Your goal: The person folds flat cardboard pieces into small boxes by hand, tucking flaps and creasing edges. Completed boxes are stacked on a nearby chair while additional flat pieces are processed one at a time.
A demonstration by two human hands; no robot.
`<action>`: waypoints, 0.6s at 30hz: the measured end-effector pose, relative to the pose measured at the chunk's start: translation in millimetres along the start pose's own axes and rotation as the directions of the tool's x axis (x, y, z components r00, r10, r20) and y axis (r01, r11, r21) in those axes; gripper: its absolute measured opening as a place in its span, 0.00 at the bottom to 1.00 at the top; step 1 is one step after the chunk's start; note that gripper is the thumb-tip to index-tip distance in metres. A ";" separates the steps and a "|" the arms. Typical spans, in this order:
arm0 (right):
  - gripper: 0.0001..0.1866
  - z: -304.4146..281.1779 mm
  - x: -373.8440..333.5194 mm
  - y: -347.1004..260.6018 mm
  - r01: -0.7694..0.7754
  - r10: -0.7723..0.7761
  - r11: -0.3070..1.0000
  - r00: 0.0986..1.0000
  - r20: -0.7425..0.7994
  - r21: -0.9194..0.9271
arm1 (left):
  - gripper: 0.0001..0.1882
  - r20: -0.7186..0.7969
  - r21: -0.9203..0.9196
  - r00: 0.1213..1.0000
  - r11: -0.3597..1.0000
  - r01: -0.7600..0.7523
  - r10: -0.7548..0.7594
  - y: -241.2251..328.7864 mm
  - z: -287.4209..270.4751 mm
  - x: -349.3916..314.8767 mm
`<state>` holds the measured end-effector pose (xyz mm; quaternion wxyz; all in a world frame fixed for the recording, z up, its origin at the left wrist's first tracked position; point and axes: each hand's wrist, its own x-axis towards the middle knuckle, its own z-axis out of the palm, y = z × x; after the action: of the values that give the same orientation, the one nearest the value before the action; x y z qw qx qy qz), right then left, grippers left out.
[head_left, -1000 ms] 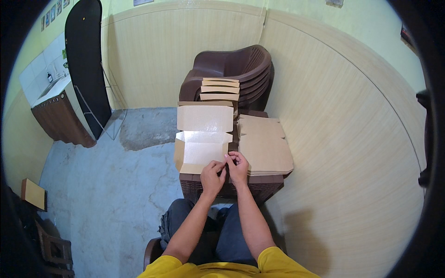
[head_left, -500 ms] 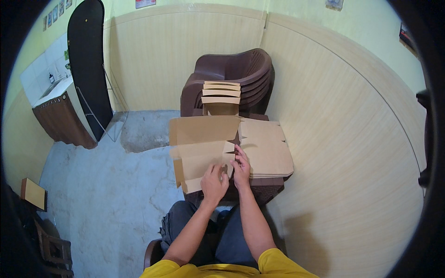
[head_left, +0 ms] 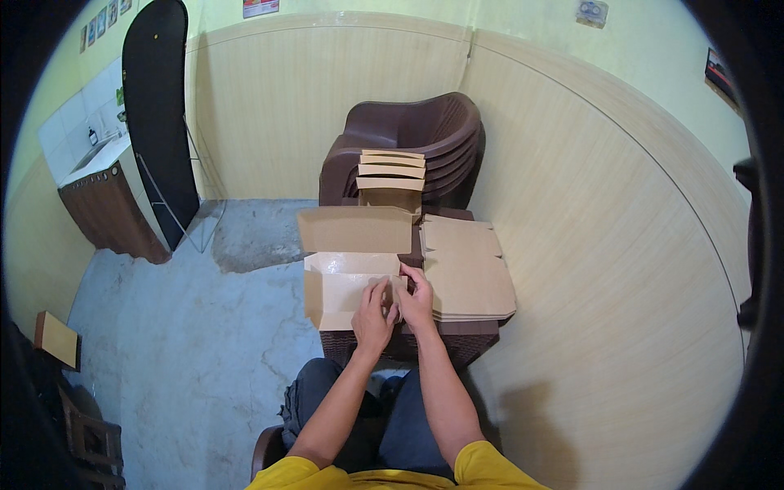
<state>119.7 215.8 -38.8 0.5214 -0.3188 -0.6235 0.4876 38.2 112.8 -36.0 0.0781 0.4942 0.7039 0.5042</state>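
A brown cardboard box [head_left: 351, 265] lies part-folded on the dark brown woven table, its wide lid panel [head_left: 355, 229] raised at the far side. The near wall and left end flaps stand up from its base. At the right end, my right hand [head_left: 416, 304] curls its fingers round the end flap from outside. My left hand [head_left: 374, 320] reaches over the near wall and pinches at the same right corner. The fingertips of both hands almost meet there and partly hide the flap. Right of my hands lies a stack of flat cardboard blanks [head_left: 467, 269].
Beyond the box, several folded cardboard boxes [head_left: 390, 184] are nested in a pile before stacked brown plastic chairs [head_left: 408, 131]. A panelled wall [head_left: 604, 269] runs along the right. To the left stand a black ironing-board-shaped panel [head_left: 159, 122] and a curtained sink counter [head_left: 110, 204].
The box's right end and near wall have been folded up, and its lid panel stands more upright. My right hand has shifted slightly left along the end flap.
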 end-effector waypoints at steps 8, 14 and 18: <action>0.20 8.1 10.9 -7.1 0.163 -0.167 0.951 0.986 0.008 -0.262 | 0.24 0.007 0.025 0.999 0.998 -0.049 0.049 -7.1 1.2 -0.6; 0.11 20.9 24.8 -20.5 -0.056 -0.002 0.909 0.990 -0.138 -0.413 | 0.21 0.016 0.013 0.997 0.997 -0.080 0.080 -16.5 3.1 -5.5; 0.10 25.3 39.2 -11.6 -0.072 0.003 0.944 0.978 -0.210 -0.323 | 0.18 0.042 -0.020 0.994 0.995 -0.100 0.101 -14.1 -1.9 -6.1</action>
<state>86.8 240.6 -14.1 0.5131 -0.4622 -0.6324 0.3509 31.5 106.8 -48.6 0.0723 0.5390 0.6719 0.5028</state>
